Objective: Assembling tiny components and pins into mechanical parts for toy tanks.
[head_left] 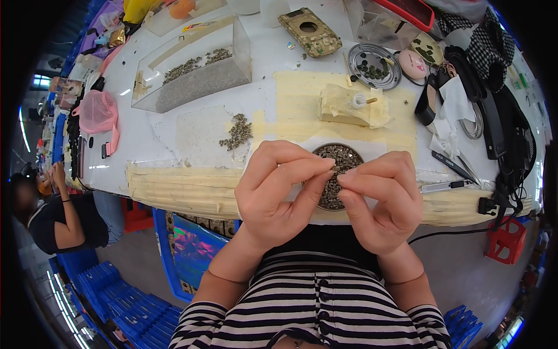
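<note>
My left hand [273, 195] and my right hand [385, 200] meet over a round dish [339, 144] at the table's front edge. Small grey-brown pieces [335, 200] fill the dish. Thumb and forefinger are pinched together on each hand, the fingertips of the two almost touching. Whatever lies between them is too small to make out. Left of my left hand, a pile of similar small pieces [237, 132] lies on a clear sheet. Beyond the dish sits a tape-wrapped block [337, 107] holding a small white pot [359, 102] with a stick in it.
A clear box [200, 87] with more pieces stands at the back left. Farther back are a camouflage model tank hull [322, 45] and a metal tray [395, 74] of dark green parts. Tweezers [450, 164] and a craft knife [444, 186] lie right. Another person [70, 221] sits far left.
</note>
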`<state>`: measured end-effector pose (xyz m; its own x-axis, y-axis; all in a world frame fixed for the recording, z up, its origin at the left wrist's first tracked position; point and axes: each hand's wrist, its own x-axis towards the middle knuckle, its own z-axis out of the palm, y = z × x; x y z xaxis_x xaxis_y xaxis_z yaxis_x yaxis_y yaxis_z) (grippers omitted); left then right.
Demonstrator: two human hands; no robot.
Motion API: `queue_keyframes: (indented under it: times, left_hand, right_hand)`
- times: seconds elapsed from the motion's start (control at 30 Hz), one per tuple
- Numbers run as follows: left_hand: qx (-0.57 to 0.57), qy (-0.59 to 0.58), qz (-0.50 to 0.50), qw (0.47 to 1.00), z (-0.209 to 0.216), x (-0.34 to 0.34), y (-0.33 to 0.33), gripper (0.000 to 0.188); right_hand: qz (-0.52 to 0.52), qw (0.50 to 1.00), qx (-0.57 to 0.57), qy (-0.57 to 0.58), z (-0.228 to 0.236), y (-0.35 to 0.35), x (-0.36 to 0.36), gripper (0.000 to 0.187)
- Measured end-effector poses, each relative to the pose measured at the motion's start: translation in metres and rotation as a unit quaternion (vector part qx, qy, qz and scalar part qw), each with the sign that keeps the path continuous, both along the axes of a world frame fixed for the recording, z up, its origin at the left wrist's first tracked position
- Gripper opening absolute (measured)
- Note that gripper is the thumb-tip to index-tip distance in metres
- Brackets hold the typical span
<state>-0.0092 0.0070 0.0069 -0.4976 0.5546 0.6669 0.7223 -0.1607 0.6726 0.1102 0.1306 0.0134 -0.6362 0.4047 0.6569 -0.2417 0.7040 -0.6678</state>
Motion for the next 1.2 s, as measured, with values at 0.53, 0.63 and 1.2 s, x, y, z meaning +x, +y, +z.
queue_keyframes:
  times: [0.53, 0.63, 1.2]
  left_hand:
    - [0.02, -0.014, -0.059, 0.998, 0.0007, -0.0029, -0.0026, 0.027]
    - [0.013, -0.017, -0.056, 0.998, 0.001, -0.003, -0.0027, 0.027]
    - [-0.017, 0.012, -0.032, 0.999, 0.0049, -0.0008, -0.0025, 0.025]
  right_hand:
    - [0.038, 0.993, -0.11, -0.03, -0.0034, 0.0, -0.0041, 0.017]
    - [0.053, 0.989, -0.135, -0.032, -0.0058, 0.0021, -0.0027, 0.017]
    - [0.012, 0.996, -0.064, -0.065, -0.0007, -0.0009, -0.002, 0.022]
